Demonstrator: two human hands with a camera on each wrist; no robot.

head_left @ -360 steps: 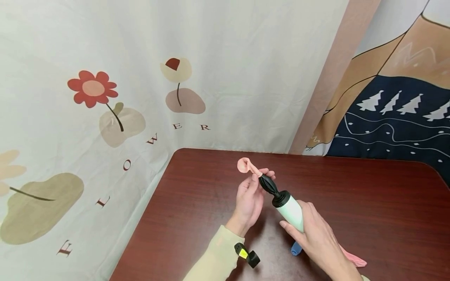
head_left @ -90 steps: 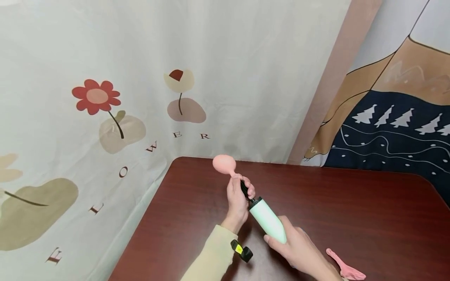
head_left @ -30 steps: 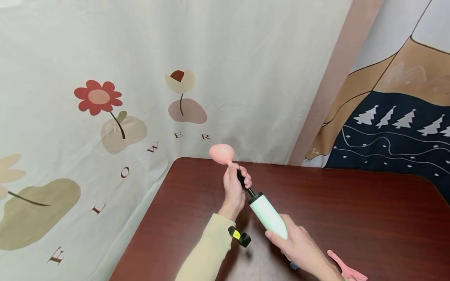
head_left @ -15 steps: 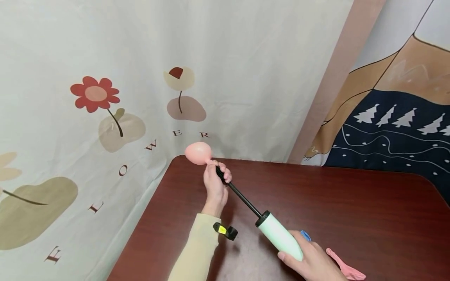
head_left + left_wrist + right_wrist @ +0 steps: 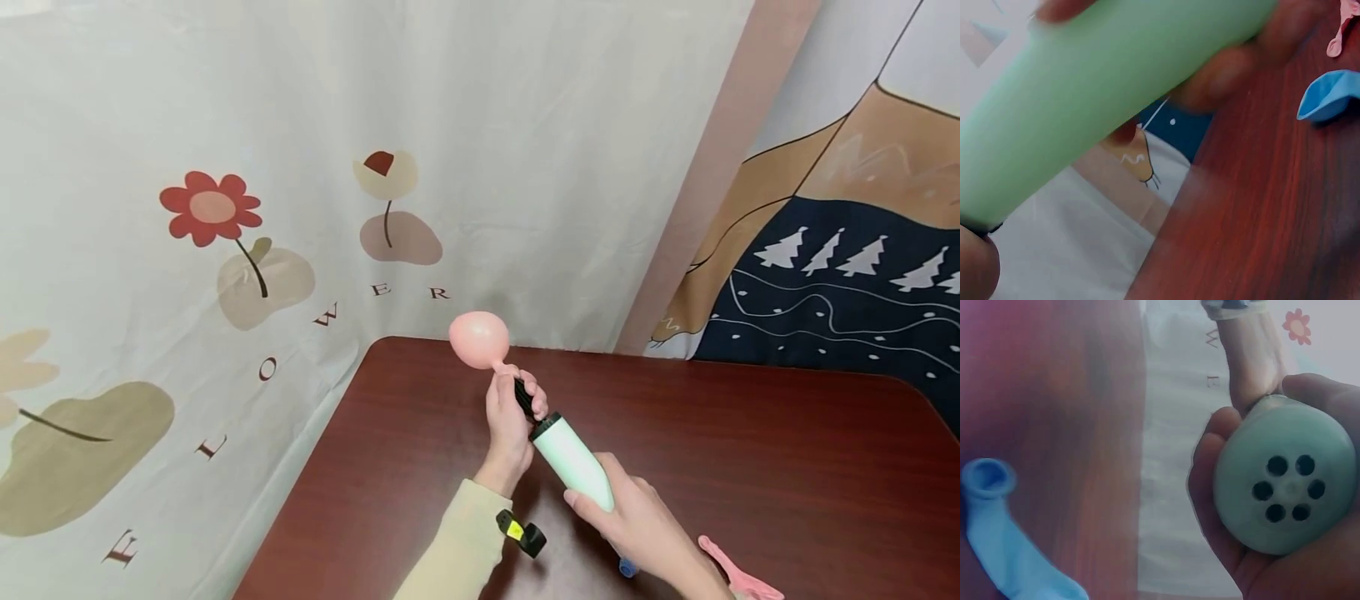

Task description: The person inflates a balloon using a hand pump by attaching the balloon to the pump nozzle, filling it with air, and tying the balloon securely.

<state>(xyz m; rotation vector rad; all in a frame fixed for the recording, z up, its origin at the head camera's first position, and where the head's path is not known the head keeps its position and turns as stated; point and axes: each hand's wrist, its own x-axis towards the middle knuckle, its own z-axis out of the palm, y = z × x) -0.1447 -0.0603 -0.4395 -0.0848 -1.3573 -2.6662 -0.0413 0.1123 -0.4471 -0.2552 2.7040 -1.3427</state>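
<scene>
My left hand (image 5: pixel 510 417) grips the black nozzle end (image 5: pixel 523 398) of a balloon pump, its fingers also at the neck of a partly inflated pink balloon (image 5: pixel 478 339) fitted over the tip. My right hand (image 5: pixel 637 521) is wrapped round the pump's mint-green barrel (image 5: pixel 573 462), which is pushed up close to the nozzle end. In the right wrist view the barrel's round end (image 5: pixel 1291 487) with several holes faces the camera, fingers and thumb about it. The pump is held tilted above the table, balloon pointing away to the left.
On the brown table (image 5: pixel 787 467) lie a limp pink balloon (image 5: pixel 738 571) at the right and a limp blue balloon (image 5: pixel 1010 544), mostly hidden by my right arm in the head view. A printed curtain (image 5: pixel 525 167) hangs behind the table's far edge.
The pink balloon has grown from limp to a rounded bulb. Half a second ago the black rod was drawn far out; now the barrel is pushed back in towards the left hand.
</scene>
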